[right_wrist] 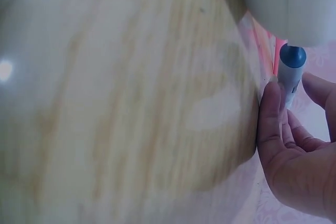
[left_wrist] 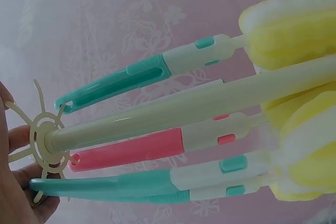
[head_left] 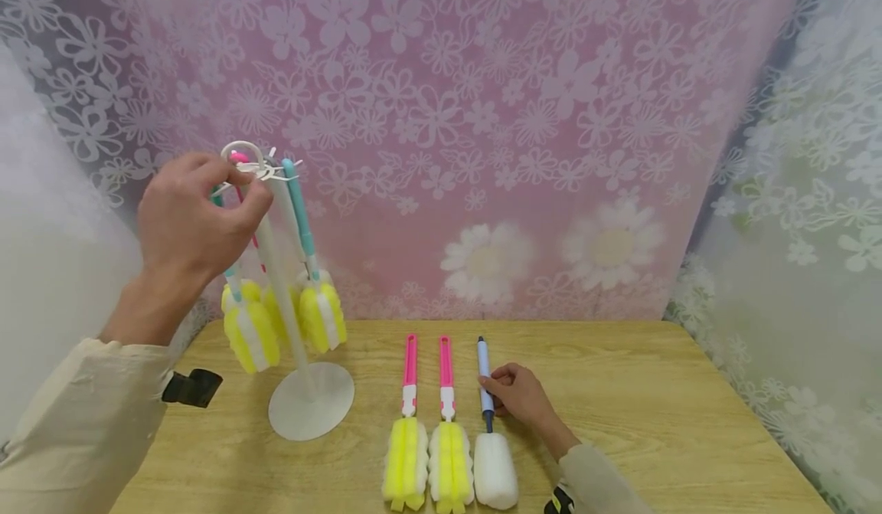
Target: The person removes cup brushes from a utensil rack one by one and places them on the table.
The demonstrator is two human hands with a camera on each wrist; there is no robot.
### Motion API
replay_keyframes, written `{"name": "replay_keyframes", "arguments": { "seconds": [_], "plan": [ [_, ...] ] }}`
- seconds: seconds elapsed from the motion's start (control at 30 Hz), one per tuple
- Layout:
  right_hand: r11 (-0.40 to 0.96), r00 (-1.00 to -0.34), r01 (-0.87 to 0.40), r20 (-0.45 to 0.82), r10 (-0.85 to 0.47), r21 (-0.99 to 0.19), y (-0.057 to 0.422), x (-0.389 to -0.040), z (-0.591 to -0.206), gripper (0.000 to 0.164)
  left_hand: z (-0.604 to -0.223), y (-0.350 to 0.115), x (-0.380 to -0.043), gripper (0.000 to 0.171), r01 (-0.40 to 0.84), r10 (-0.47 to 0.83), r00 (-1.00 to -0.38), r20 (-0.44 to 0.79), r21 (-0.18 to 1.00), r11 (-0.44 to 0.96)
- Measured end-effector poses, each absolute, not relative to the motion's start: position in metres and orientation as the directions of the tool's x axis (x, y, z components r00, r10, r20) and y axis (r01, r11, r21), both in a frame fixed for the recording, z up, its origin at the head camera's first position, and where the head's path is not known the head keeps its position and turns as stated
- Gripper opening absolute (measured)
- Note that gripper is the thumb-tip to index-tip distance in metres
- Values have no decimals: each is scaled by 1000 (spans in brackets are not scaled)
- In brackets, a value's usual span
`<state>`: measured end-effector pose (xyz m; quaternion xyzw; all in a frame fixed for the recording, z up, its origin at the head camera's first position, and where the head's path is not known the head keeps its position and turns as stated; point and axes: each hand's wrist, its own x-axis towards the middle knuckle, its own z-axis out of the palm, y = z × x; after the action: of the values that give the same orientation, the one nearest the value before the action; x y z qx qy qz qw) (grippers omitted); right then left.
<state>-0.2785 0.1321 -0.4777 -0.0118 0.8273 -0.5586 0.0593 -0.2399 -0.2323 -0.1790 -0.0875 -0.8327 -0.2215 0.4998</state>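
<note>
At the left stands a white hanging stand [head_left: 282, 276] with brushes on its hooks. My left hand [head_left: 196, 211] grips the stand's hooked top, its thumb and fingers curled there. The left wrist view shows the hook ring [left_wrist: 48, 142], with fingertips by the end of a turquoise-handled brush [left_wrist: 142, 182]. A pink-handled brush [left_wrist: 128, 150] and another turquoise-handled brush [left_wrist: 118, 85] hang beside the pole. On the table, my right hand [head_left: 520, 395] holds the light blue handle of a white sponge bottle brush [head_left: 494, 472] between thumb and fingers.
Two pink-handled brushes [head_left: 406, 453] with yellow and white sponge heads lie left of the blue-handled one. The stand's round base [head_left: 311, 410] rests on the wooden table [head_left: 620, 391]. A flowered curtain [head_left: 482, 116] hangs behind.
</note>
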Motion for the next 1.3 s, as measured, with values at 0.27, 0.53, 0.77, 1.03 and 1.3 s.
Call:
{"name": "replay_keyframes", "arguments": {
  "seconds": [0.27,0.53,0.77,1.03,1.3],
  "plan": [
    [345,-998,43,-57,-29,-937,137,-281,-479,34,-179,-233,-238,30,365,-15,-380,925,165,916],
    [371,-999,46,-44,16,-927,144,-284,-470,35,-183,-233,-232,29,361,-14,-397,918,171,917],
    [262,-998,61,-65,-6,-963,144,-286,-460,34,-187,-232,-227,31,353,-6,-423,906,170,920],
    [254,-1000,29,-31,-3,-967,139,-284,-452,40,-184,-230,-225,28,343,24,-429,903,139,929],
    [216,-996,-42,23,-91,-976,115,-279,-425,30,-180,-224,-226,43,233,-15,-444,896,131,964]
  ]
}}
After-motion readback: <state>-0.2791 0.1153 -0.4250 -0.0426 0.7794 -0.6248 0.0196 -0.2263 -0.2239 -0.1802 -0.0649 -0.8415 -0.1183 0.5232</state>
